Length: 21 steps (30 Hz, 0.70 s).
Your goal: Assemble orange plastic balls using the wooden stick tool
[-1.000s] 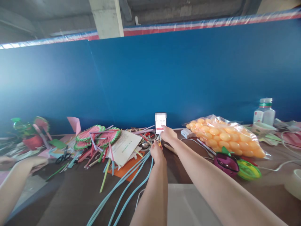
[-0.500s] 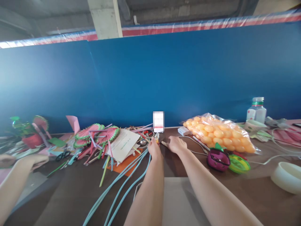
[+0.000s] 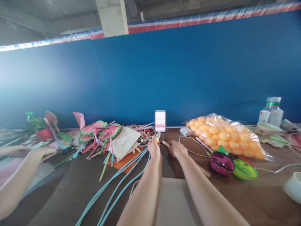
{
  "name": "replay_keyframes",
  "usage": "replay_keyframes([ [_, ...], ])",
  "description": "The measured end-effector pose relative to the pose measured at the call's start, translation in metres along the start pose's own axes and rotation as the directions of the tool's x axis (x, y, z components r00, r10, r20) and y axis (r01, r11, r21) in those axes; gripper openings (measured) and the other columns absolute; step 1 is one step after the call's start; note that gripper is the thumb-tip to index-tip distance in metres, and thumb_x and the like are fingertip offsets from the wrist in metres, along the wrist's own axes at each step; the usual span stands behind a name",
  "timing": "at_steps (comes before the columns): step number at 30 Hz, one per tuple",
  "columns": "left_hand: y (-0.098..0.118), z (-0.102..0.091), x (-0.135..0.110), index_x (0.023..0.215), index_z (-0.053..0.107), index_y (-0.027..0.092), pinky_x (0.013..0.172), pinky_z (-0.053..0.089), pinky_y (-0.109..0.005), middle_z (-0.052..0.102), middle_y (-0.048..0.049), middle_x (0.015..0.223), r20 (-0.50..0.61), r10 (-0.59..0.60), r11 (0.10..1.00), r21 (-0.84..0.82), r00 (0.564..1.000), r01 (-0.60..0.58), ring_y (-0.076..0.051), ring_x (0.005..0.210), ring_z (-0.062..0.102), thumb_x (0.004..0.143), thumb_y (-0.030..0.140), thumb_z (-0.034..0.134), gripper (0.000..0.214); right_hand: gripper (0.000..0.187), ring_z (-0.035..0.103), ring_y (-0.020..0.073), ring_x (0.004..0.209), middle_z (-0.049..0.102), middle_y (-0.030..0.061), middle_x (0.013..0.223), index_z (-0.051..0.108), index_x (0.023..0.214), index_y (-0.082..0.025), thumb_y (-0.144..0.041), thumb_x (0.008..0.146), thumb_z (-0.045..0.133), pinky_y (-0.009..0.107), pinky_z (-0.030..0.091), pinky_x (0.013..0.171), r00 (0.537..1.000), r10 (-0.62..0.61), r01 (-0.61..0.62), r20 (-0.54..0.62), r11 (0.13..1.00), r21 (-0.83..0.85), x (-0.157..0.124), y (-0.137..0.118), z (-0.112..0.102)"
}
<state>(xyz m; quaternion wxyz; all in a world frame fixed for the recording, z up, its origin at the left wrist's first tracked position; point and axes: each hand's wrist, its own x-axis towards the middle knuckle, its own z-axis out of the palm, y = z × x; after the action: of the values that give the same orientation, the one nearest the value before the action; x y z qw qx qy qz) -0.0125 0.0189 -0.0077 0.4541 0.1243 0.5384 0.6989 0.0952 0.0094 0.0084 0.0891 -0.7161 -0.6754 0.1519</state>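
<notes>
My left hand (image 3: 154, 149) is closed on a small round yellow thing (image 3: 157, 139), which shows at the fingertips; most of it is hidden. It is close to the white phone-like screen (image 3: 160, 121) standing against the blue partition. To its right, my right hand (image 3: 177, 149) is closed around a pale wooden stick (image 3: 165, 144). One end of the stick points towards my left hand, and the other shows behind my right forearm. Just left of my left hand lie a shiny metal ball-like piece (image 3: 143, 141) and light blue tubes (image 3: 124, 174).
At right are a bag of orange balls (image 3: 224, 136), a purple bowl-shaped container (image 3: 221, 163), a green lid (image 3: 245, 169), a tape roll (image 3: 293, 186) and bottles (image 3: 271, 111). Leftward lie watermelon-patterned paper fans (image 3: 110, 131), scissors (image 3: 69, 148) and another person's hands (image 3: 45, 153).
The wooden stick now shows in my right hand, whose fingers have closed around it. My left hand stays about where it was. The view has turned slightly left.
</notes>
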Motion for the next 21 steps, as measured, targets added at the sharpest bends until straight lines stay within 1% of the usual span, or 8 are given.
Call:
replay_keyframes([
  [4,0.002,0.0,-0.002,0.069,0.061,0.014,0.059,0.046,-0.025,0.059,-0.0046,0.063,0.008,0.005,1.0,0.01,1.0,-0.005,-0.015,0.059,0.059,0.087,0.033,0.057,0.026,0.031,0.06,0.0303,0.11,0.063,0.0169,0.117,0.065,0.113,-0.017,-0.028,0.086,0.053,0.037,0.045,0.087,1.0,-0.019,0.019,-0.018,1.0,0.002,0.001,-0.001,0.002],
  [9,0.001,-0.001,-0.001,0.07,0.062,0.015,0.056,0.044,-0.025,0.059,-0.0037,0.062,0.015,0.016,1.0,-0.011,1.0,-0.015,-0.013,0.055,0.057,0.087,0.034,0.057,0.026,0.034,0.056,0.0312,0.113,0.058,0.0181,0.117,0.063,0.116,-0.018,-0.027,0.085,0.055,0.038,0.043,0.089,0.993,-0.004,0.007,-0.12,1.0,0.028,-0.001,-0.002,0.0],
  [13,0.002,-0.001,-0.003,0.075,0.063,0.014,0.056,0.045,-0.024,0.06,-0.004,0.065,-0.003,-0.006,0.999,-0.038,1.0,0.006,-0.013,0.057,0.057,0.086,0.035,0.059,0.024,0.032,0.055,0.0291,0.111,0.057,0.0147,0.114,0.061,0.116,-0.022,-0.024,0.085,0.053,0.037,0.042,0.088,0.978,-0.002,0.014,-0.21,0.998,0.059,-0.006,-0.004,-0.006],
  [16,0.004,0.0,-0.005,0.079,0.063,0.013,0.057,0.045,-0.024,0.061,-0.0043,0.067,-0.012,-0.022,0.997,-0.069,1.0,0.021,-0.013,0.059,0.058,0.085,0.035,0.06,0.023,0.028,0.056,0.0275,0.108,0.057,0.0119,0.112,0.062,0.112,-0.024,-0.025,0.086,0.052,0.035,0.043,0.084,0.961,-0.007,0.031,-0.277,0.996,0.085,-0.01,-0.006,-0.013],
  [21,0.004,-0.001,-0.006,0.083,0.063,0.013,0.06,0.047,-0.025,0.061,-0.0039,0.068,0.018,-0.027,0.994,-0.107,0.999,0.029,-0.014,0.062,0.061,0.083,0.036,0.063,0.024,0.023,0.062,0.0211,0.094,0.059,0.0061,0.113,0.059,0.11,-0.027,-0.026,0.089,0.05,0.03,0.043,0.075,0.94,-0.013,0.074,-0.341,0.983,0.166,-0.015,-0.011,-0.02],
])
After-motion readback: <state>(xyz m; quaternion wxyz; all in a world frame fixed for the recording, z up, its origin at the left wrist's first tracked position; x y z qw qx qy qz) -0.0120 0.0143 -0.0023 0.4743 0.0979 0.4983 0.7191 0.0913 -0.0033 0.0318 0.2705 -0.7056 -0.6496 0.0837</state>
